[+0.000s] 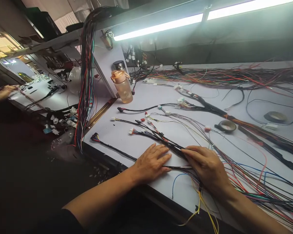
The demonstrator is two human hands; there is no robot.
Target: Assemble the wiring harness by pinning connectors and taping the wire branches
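Note:
My left hand [152,162] lies over a thin black-sheathed cable [117,150], its fingers bent around it near the table's front edge. That cable ends at the left in a black connector [95,137] with coloured wires. My right hand [207,165] grips a black-wrapped wire harness [172,145], thumb and fingers closed where its branches meet. The harness branches run up and left to a white connector [132,131], small red connectors and a white plug [113,119]. Yellow wires [202,204] hang over the front edge below my right hand. My right palm hides part of the bundle.
A tape roll [226,126] lies beside a thick black harness [217,112] at the right. Loose wires [222,76] stretch along the back. A peach bottle [123,86] stands at the back left, near hanging wires [88,74]. Another person's hand [9,88] shows far left.

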